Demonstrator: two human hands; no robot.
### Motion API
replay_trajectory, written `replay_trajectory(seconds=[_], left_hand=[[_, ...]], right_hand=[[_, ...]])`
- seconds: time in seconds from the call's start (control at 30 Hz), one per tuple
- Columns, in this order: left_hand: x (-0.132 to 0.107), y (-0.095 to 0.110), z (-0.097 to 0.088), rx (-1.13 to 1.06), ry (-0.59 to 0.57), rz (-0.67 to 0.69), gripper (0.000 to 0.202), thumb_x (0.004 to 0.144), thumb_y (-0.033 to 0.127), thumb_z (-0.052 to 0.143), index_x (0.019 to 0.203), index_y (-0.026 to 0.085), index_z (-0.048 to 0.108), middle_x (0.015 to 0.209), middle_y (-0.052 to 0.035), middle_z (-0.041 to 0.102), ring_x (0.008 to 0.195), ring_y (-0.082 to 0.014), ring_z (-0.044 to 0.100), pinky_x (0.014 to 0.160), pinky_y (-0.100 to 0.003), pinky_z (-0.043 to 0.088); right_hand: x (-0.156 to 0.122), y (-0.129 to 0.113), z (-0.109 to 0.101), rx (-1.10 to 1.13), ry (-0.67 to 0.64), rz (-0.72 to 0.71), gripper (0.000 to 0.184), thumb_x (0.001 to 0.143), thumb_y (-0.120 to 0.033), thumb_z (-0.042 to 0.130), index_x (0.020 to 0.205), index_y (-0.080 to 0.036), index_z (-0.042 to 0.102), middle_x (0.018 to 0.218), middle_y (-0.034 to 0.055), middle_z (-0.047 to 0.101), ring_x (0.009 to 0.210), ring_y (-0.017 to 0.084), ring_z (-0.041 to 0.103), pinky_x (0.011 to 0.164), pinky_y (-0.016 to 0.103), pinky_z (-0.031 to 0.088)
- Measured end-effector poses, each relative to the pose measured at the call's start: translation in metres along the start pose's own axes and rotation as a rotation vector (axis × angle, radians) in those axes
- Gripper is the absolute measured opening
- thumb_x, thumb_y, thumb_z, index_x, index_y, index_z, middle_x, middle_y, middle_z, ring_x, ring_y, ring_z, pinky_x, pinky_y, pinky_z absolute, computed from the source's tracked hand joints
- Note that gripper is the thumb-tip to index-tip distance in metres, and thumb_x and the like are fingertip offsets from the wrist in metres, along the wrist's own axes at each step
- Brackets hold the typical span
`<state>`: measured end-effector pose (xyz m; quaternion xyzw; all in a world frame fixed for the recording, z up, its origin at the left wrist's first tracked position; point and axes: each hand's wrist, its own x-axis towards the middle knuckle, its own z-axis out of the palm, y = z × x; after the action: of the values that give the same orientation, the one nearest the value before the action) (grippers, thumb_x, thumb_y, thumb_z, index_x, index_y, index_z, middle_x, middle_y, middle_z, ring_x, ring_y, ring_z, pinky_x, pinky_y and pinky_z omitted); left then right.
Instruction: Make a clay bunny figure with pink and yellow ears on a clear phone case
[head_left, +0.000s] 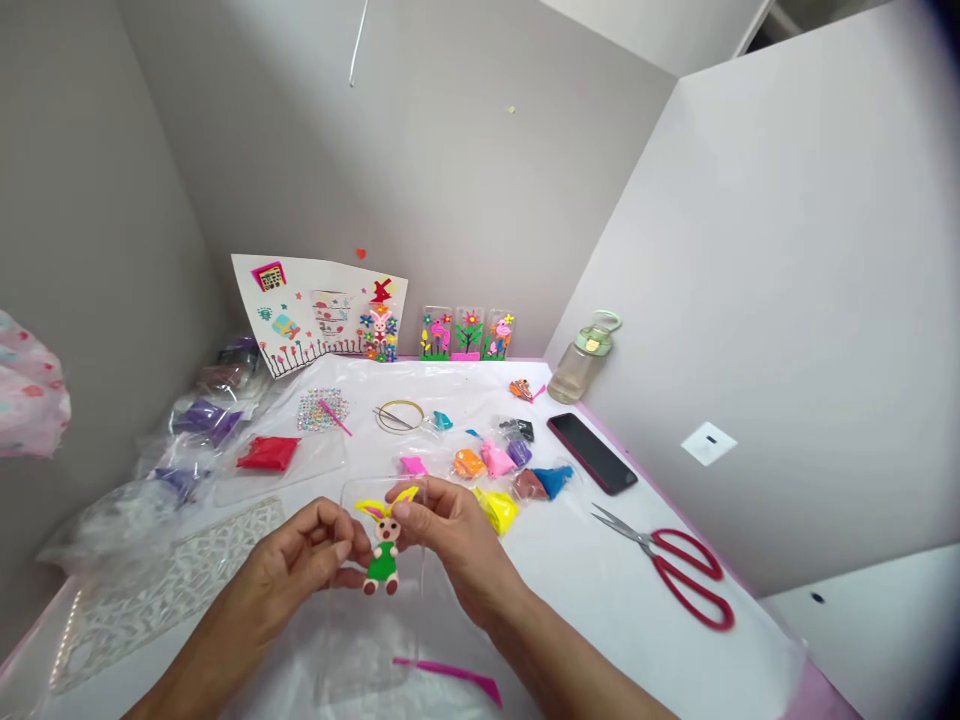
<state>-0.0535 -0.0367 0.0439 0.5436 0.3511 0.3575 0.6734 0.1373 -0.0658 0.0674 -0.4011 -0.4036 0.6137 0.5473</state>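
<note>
A small clay rabbit figure [383, 548] with yellow ears, a tan head and a green body sits on a clear phone case [369, 640] in front of me. My left hand [306, 556] pinches the case's left side beside the figure, fingers curled. My right hand [448, 535] has its fingers closed at the rabbit's head and yellow ear, touching them. Both forearms come in from the bottom of the view.
Small bags of coloured clay [495, 470] lie behind my hands. Red scissors [679, 570], a dark phone [592, 452] and a green-lidded bottle [581, 362] are to the right. A pink tool [450, 675] lies near me. Decorated cases [466, 335] and a card [319, 310] lean on the back wall.
</note>
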Motion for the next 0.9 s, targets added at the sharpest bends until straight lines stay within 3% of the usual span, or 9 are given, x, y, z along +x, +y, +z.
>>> replay_trajectory(seconds=[0.13,0.27,0.43,0.6,0.9], left_hand=[[-0.003,0.005,0.007,-0.014,-0.042,0.025,0.021,0.093,0.045,0.064,0.087,0.025,0.067,0.092,-0.0017,0.069,0.088,-0.0230,0.070,0.081,-0.038,0.058],[-0.005,0.008,0.016,-0.040,-0.047,0.014,0.023,0.094,0.047,0.063,0.102,0.025,0.064,0.095,-0.0016,0.069,0.083,-0.0223,0.070,0.081,-0.039,0.056],[-0.001,0.003,0.021,-0.068,0.044,-0.027,0.026,0.091,0.048,0.066,0.087,0.023,0.062,0.077,0.0029,0.063,0.069,-0.0167,0.065,0.064,-0.029,0.054],[-0.002,-0.001,0.019,0.005,0.100,-0.027,0.027,0.090,0.048,0.067,0.083,0.022,0.063,0.078,0.0026,0.063,0.075,-0.0165,0.064,0.069,-0.027,0.055],[-0.001,-0.001,0.023,-0.059,0.067,-0.046,0.026,0.091,0.046,0.066,0.082,0.023,0.060,0.075,0.0045,0.063,0.068,-0.0155,0.065,0.062,-0.026,0.055]], right_hand=[[-0.002,0.004,0.003,0.044,0.006,-0.004,0.026,0.074,-0.038,0.081,0.074,-0.015,0.069,0.066,-0.0011,0.063,0.052,0.012,0.057,0.045,0.023,0.048],[-0.003,0.011,0.006,0.039,0.005,0.007,0.026,0.076,-0.037,0.080,0.074,-0.014,0.069,0.066,0.0010,0.066,0.050,0.013,0.061,0.043,0.023,0.049],[-0.003,0.018,0.009,0.064,-0.075,0.045,0.028,0.077,-0.038,0.081,0.080,-0.014,0.068,0.068,0.0000,0.065,0.051,0.012,0.060,0.045,0.023,0.050],[-0.004,0.020,0.007,0.061,-0.081,0.036,0.028,0.079,-0.040,0.079,0.080,-0.014,0.068,0.069,0.0005,0.064,0.052,0.012,0.060,0.046,0.024,0.051],[-0.004,0.024,0.006,0.026,-0.072,0.027,0.027,0.082,-0.041,0.075,0.078,-0.015,0.067,0.070,0.0015,0.067,0.053,0.015,0.064,0.046,0.025,0.051]])
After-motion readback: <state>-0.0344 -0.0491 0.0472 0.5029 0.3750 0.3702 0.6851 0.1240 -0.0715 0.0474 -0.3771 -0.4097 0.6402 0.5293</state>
